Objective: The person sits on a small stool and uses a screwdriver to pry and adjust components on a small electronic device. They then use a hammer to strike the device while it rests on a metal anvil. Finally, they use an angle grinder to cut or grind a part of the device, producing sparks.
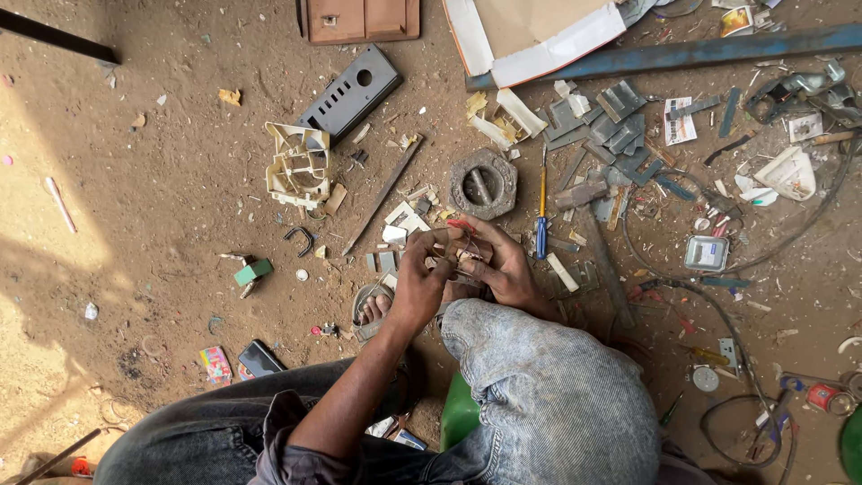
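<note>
1. Hands meet over the dirt floor, just above a sandalled foot. Left hand and right hand both close their fingers on 1 small beige and brown part held between them; its exact make-up is too small to tell.
2. Seen from that part: a round grey metal casting lies near at 12 o'clock, a screwdriver with a blue and yellow handle just beside at 2 o'clock, a cream plastic frame at 10 o'clock, and a grey perforated cover farther off at 11 o'clock.
3. Grey flat scraps pile up at 1 o'clock; a dark cable loops away at 4 o'clock; a phone rests at 8 o'clock.
4. Risk, as I judge it: the part is pinched at fingertips only, so a hard pull could snap a brittle edge and nick a finger.
5. If it slips, it would likely drop among the look-alike fragments around the foot and be hard to pick out again.
6. Loose pieces could also fly off unseen.
</note>
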